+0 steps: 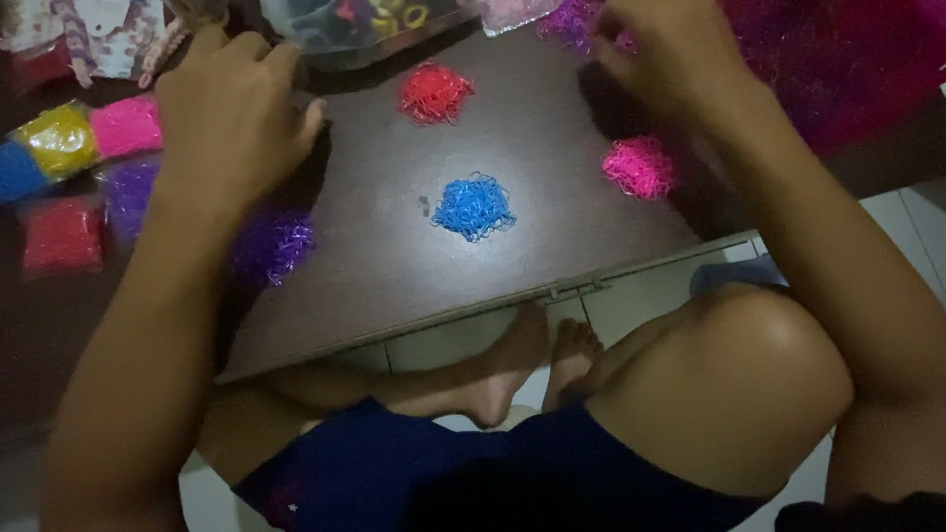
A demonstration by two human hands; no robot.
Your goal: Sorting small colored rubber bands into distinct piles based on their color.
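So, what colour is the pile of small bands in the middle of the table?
Blue pile, seen best in the head view.

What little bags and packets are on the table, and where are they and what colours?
Clear plastic bag: top edge, by the left hand; colourful small bits inside.
Yellow packet: far left, small, shiny.
Pink packet: right of the yellow one.
Blue packet: left edge, partly cut off.
Purple packet: below the pink one.
Red packet: below the yellow one.
No labels, signs or screens clear enough to tell.

Bare arms, bare feet — dark blue shorts (394,463) (no sleeves visible)
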